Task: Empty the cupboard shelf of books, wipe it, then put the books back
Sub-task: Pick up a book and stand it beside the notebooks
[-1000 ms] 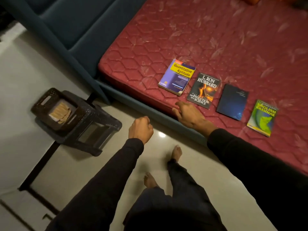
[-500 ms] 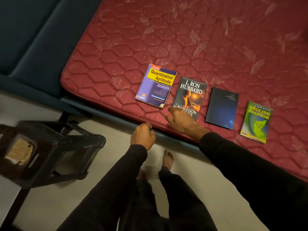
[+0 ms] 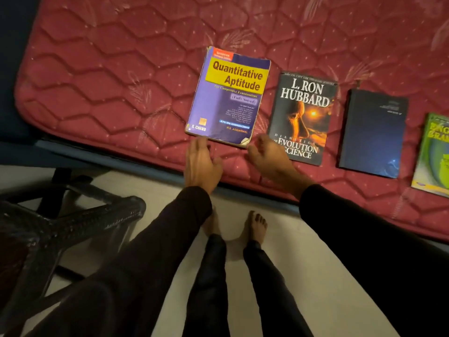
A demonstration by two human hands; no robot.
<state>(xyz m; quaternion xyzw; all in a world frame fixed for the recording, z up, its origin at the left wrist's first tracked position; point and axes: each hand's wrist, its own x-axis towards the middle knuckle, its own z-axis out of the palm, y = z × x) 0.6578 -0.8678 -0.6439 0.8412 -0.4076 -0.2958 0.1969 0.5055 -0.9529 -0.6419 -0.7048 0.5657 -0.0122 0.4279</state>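
The mattress point(image 3: 102, 76) is red cloth, soft and bumpy with stitched shapes. The purple book point(image 3: 228, 98) has a worn paper cover, curled near the grip. The stool point(image 3: 73, 224) is dark shiny plastic. The floor point(image 3: 279, 263) is smooth.

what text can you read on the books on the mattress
purple book: "Quantitative Aptitude", "(Fully Solved)", "S. CHAND", "R.S. AGGARWAL"; other lines too small.
black book: "L. RON HUBBARD", "EVOLUTION", "SCIENCE".
dark blue book: print too small.
green book: cut off, unreadable.
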